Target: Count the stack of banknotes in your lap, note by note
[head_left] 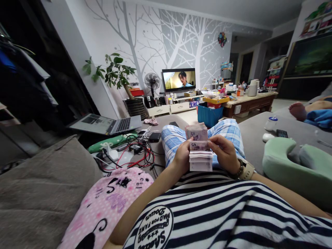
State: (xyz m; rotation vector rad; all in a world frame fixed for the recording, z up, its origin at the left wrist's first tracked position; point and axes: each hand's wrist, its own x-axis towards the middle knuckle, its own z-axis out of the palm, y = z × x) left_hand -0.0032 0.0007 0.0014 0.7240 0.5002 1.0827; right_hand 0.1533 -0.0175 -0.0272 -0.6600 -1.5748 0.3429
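A stack of purplish banknotes (201,165) is held over my lap, its edges fanned toward me and a "5" printed on the upper notes. My left hand (182,154) is closed around the left side of the stack. At the right edge, the thumb and fingers of my right hand (225,152) pinch a note near its upper corner. The far ends of some notes stand up beyond the fold, above my fingers. A beaded bracelet and a pale watch (247,170) circle my right wrist.
Left of my legs lie tangled cables (140,152), a black power bank (155,137) and an open laptop (109,124). To the right are a green neck pillow (280,159), a white mouse (268,137), a jar (271,123) and another person's bare foot (297,110).
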